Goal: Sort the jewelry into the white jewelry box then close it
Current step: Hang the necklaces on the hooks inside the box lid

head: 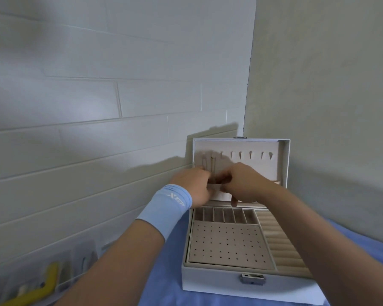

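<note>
gold chain (212,164) hangs from lid hook of open white jewelry box (212,277) on blue cloth (164,283), long axis vertical | its foot drops between our hands | left hand (192,186) nearer, right hand (245,184) opposite | both grips curled, blurred: we cannot tell which pinches | next, we judge: tuck tail into lid pocket (219,194)
</note>
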`<state>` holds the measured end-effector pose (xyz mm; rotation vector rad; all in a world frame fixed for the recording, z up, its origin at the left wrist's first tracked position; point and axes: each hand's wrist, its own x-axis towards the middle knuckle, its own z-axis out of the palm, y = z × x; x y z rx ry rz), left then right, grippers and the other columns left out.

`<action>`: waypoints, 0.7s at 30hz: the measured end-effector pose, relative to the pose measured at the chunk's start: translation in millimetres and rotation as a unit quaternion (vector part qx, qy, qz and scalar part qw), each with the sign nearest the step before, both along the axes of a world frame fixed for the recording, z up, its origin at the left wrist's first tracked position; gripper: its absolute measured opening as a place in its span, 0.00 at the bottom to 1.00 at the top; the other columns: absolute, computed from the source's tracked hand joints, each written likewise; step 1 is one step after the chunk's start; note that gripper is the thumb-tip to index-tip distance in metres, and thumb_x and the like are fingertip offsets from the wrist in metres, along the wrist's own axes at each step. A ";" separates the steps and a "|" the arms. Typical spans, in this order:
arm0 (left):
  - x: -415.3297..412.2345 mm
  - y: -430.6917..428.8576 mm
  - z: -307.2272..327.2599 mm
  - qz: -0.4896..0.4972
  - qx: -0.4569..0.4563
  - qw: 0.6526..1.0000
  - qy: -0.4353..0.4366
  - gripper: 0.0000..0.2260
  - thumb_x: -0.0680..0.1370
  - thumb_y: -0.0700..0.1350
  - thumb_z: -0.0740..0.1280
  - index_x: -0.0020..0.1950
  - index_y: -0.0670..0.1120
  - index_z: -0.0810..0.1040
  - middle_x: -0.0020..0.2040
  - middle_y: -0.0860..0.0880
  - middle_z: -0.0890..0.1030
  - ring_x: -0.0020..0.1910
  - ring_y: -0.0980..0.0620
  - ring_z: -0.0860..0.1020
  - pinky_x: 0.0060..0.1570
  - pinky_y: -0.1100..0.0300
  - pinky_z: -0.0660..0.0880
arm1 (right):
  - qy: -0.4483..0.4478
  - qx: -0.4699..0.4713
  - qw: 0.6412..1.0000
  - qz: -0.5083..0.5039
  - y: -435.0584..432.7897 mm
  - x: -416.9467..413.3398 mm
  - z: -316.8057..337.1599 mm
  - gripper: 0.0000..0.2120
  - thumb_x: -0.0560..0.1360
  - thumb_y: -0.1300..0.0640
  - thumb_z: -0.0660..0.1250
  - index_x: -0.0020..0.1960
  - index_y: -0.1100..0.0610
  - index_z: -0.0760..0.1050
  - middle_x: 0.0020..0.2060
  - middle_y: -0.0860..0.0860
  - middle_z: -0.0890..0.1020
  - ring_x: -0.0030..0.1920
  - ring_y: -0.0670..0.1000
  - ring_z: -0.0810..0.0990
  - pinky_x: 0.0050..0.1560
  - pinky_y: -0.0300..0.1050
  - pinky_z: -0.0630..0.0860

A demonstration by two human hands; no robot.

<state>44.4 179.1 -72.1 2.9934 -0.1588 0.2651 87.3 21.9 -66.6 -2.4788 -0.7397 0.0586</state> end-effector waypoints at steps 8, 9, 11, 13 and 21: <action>-59.7 5.0 5.8 -0.036 -0.146 0.987 -0.050 0.09 0.79 0.51 0.65 0.59 0.57 0.78 0.54 0.60 0.75 0.50 0.56 0.77 0.53 0.57 0.74 | -0.021 0.100 0.994 -0.033 -19.4 -50.8 13.7 0.10 0.78 0.61 0.68 0.58 0.54 0.82 0.52 0.46 0.84 0.29 0.49 0.84 0.37 0.36 0.78; -70.6 4.9 5.1 -0.040 -0.159 0.985 -0.060 0.08 0.79 0.51 0.65 0.57 0.57 0.78 0.51 0.61 0.76 0.46 0.57 0.76 0.50 0.59 0.74 | -0.018 0.099 0.995 -0.024 -20.3 -63.0 15.0 0.09 0.78 0.60 0.69 0.56 0.53 0.83 0.49 0.45 0.85 0.29 0.48 0.83 0.37 0.38 0.79; -93.5 4.9 2.2 -0.042 -0.175 0.982 -0.065 0.05 0.79 0.50 0.65 0.52 0.56 0.79 0.46 0.60 0.76 0.42 0.60 0.75 0.45 0.61 0.73 | 0.004 0.078 0.997 0.005 -20.9 -88.2 15.8 0.06 0.77 0.59 0.70 0.51 0.52 0.84 0.42 0.46 0.86 0.28 0.48 0.81 0.38 0.42 0.81; -117.3 5.9 -1.8 -0.039 -0.175 0.982 -0.053 0.02 0.79 0.50 0.65 0.48 0.56 0.78 0.42 0.60 0.77 0.39 0.60 0.75 0.40 0.62 0.71 | 0.046 0.036 0.997 0.044 -20.5 -113.4 13.8 0.05 0.77 0.58 0.70 0.49 0.54 0.84 0.39 0.48 0.86 0.29 0.48 0.81 0.39 0.43 0.80; -175.6 15.0 -36.2 -0.027 -0.105 0.988 0.110 0.02 0.76 0.53 0.69 0.46 0.57 0.80 0.42 0.59 0.79 0.38 0.61 0.76 0.41 0.65 0.72 | 0.118 -0.115 0.980 0.111 -5.2 -170.4 -25.9 0.07 0.76 0.57 0.68 0.50 0.55 0.84 0.39 0.50 0.88 0.25 0.47 0.79 0.46 0.52 0.79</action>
